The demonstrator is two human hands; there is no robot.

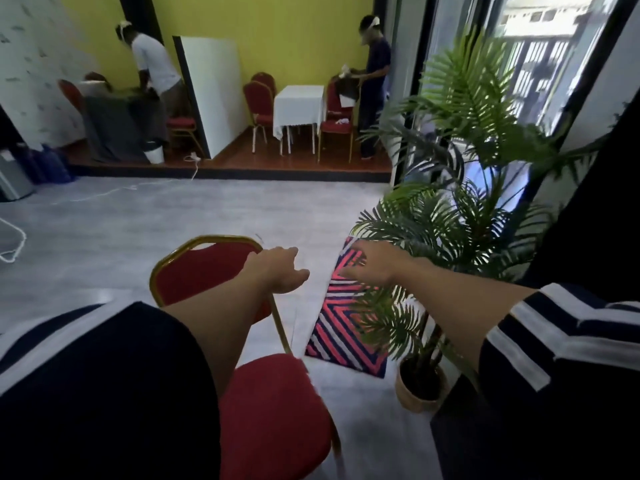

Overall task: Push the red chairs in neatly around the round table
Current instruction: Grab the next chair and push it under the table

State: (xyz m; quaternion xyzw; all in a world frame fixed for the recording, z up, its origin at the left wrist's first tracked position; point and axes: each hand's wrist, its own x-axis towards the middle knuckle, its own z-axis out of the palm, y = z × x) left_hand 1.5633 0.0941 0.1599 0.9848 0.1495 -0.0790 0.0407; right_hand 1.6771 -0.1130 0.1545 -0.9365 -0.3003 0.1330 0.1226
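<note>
Grey flooring (104, 237) spreads below us, with a red chair (207, 268) right in front and a striped mat (343, 327) beside a potted palm (450, 209). Our left hand (280, 270) hovers unclenched at the chair's gold backrest corner; our right hand (372, 265) reaches empty, fingers spread, over the mat

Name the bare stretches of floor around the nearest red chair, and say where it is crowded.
Bare grey floor lies left of and beyond the red chair, up to the raised wooden step, crossed only by a white cord. A narrow strip runs between chair and striped rug. The right is crowded: rug, potted palm, and window.
</note>
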